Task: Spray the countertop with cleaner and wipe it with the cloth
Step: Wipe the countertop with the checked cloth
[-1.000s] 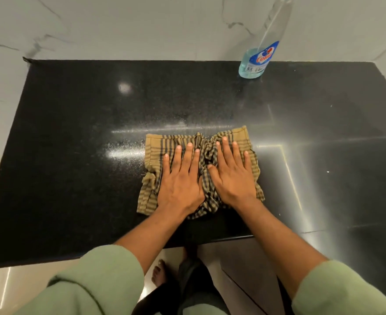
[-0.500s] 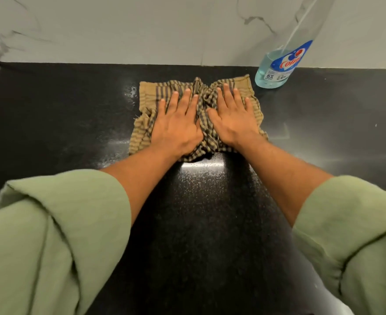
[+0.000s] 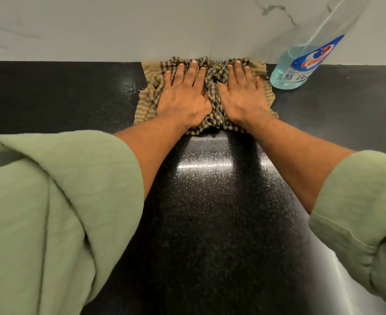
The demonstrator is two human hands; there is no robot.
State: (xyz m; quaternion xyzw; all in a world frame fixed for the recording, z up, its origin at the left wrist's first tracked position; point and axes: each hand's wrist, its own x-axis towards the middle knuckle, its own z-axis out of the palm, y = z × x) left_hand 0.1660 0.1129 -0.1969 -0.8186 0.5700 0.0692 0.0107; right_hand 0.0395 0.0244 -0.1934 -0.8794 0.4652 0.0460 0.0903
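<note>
A tan cloth (image 3: pixel 146 98) with dark checks lies bunched on the black speckled countertop (image 3: pixel 210 212), its far edge against the wall. My left hand (image 3: pixel 184 96) presses flat on the cloth's left half. My right hand (image 3: pixel 242 96) presses flat on its right half, fingers spread toward the wall. The cloth is gathered into folds between the two hands. A clear spray bottle (image 3: pixel 301 64) of pale blue cleaner stands on the counter just right of the cloth; its top is cut off by the frame.
A white marble wall (image 3: pixel 142 26) rises directly behind the counter at my fingertips. A wet smear (image 3: pixel 129 88) shows left of the cloth. My green sleeves (image 3: pixel 51 212) fill the lower corners. A bright reflection (image 3: pixel 205 164) lies on the counter between my forearms.
Both hands have pushed the cloth away from me, from the counter's near part to its back edge at the wall. The bottle has stayed put.
</note>
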